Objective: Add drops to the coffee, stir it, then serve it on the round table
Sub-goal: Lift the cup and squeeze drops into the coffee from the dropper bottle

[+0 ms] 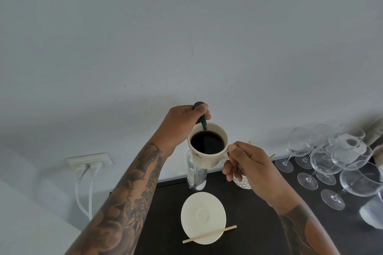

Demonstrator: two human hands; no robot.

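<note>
Both hands busy — right hand (246, 163) pinches the cup (208, 145) handle (lifted), left hand (184, 122) squeezes a green dropper (202, 117) over the coffee (207, 142).

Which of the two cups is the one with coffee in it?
The cream cup held up by its handle in the right hand; it is full of dark coffee. The other, a patterned cup, stands on the table mostly hidden behind that hand.

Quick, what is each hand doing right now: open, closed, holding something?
Left hand: closed on the dark green dropper, tip over the coffee.
Right hand: closed on the handle of the cream cup, lifted above the saucer.
</note>
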